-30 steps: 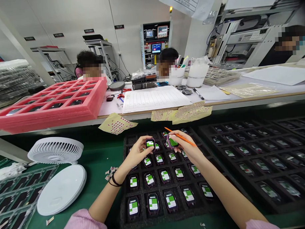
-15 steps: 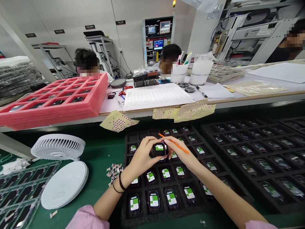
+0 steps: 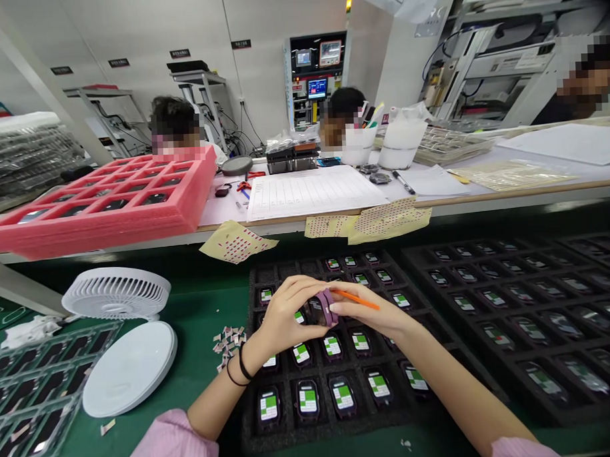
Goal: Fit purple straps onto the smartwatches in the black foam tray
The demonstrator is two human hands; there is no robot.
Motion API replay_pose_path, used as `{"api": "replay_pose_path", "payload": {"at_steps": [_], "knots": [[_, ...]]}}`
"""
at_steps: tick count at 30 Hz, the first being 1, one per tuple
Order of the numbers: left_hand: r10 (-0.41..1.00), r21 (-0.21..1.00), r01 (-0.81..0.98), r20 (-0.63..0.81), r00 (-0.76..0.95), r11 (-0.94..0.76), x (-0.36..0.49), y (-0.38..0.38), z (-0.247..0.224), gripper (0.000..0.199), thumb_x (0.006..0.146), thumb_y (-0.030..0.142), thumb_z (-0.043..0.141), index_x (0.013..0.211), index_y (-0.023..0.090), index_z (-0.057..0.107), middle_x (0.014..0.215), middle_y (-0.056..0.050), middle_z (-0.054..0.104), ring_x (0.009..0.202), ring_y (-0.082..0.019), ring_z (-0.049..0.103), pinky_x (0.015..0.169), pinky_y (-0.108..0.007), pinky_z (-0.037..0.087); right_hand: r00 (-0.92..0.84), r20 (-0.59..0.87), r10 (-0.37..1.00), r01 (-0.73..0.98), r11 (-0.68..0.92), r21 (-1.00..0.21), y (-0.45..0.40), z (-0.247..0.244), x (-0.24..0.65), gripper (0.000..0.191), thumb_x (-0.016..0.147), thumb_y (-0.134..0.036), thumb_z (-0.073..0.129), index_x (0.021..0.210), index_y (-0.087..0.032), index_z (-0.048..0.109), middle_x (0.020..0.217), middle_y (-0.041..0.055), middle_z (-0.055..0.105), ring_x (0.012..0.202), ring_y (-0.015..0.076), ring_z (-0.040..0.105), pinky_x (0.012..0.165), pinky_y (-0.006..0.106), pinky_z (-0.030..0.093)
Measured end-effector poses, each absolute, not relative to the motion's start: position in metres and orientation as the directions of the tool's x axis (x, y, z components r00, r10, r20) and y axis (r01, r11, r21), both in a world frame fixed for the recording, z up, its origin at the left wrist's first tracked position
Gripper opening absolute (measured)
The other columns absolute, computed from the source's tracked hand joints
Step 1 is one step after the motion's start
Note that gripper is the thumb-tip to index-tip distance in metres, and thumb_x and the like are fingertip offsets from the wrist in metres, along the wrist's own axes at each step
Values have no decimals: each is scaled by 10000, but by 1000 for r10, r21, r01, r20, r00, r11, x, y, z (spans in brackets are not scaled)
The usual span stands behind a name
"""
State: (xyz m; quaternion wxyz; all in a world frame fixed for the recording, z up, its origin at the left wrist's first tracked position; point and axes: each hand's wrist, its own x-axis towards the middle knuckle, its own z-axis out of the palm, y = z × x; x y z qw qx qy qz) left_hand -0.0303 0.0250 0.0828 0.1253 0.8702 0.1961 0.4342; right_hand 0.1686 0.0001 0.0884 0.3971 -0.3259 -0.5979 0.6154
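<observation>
My left hand (image 3: 287, 316) grips a purple-edged smartwatch body (image 3: 322, 309) between thumb and fingers, its side edge turned up toward me. My right hand (image 3: 368, 307) has its fingertips at the watch's right edge. An orange stick-like tool (image 3: 358, 298) lies along that hand, held in its fingers; the tip is hidden by the fingers. Both hands are over a black foam tray (image 3: 286, 426), whose pockets hold many watch bodies with lit green-and-white screens, such as the watch (image 3: 307, 400) in the front row.
A second black foam tray (image 3: 511, 408) of watches lies to the right. To the left are a white fan (image 3: 130, 368), clear plastic trays (image 3: 56, 414) and paper scraps (image 3: 230, 344). Behind, a shelf carries a pink foam tray (image 3: 184, 219) and a paper form (image 3: 314, 191). Co-workers sit beyond.
The watch has been turned from screen facing me to its side edge facing me. My right hand has shifted slightly, with the orange tool still in it.
</observation>
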Motion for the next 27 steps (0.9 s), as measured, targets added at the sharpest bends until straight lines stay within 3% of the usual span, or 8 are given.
{"api": "replay_pose_path", "payload": {"at_steps": [7,14,21,24,27], "knots": [[430,413,167,704,565,-895,-29,23,84,535,722,201,724,1233,204,564,1177,-108,665,1105,-248,602,925,-431,505,-441,127,888,-191,45,-981,-7,90,166,343,771,-341,725,1102,-262,679,1072,42,689,983,186,632,904,332,493],[422,415,143,724,546,-898,-29,23,84,562,685,211,757,1217,201,575,1158,-103,680,1107,-253,610,927,-430,505,-419,23,908,-257,-94,-962,-11,91,160,447,666,-257,801,1090,-246,659,936,20,687,883,159,641,810,291,513],[398,387,144,726,561,-911,-30,20,85,555,689,202,744,1218,218,576,1165,-97,682,1105,-258,616,908,-428,510,-338,-19,941,-325,-136,-936,-16,88,149,456,577,-225,836,1007,-247,686,860,-5,677,833,155,643,738,268,525],[402,393,143,725,559,-908,-30,19,86,561,698,187,733,1234,216,567,1169,-98,678,1133,-260,598,925,-435,505,-358,44,933,-265,-57,-963,-15,90,151,429,612,-248,827,1016,-244,682,898,3,686,873,163,650,785,285,529],[411,383,166,746,524,-909,-33,20,88,567,690,224,765,1225,210,578,1215,-116,649,1223,-285,527,978,-469,474,-245,204,948,-191,159,-969,-14,96,161,382,779,-348,714,1144,-258,647,963,29,702,899,168,664,853,326,524]]}}
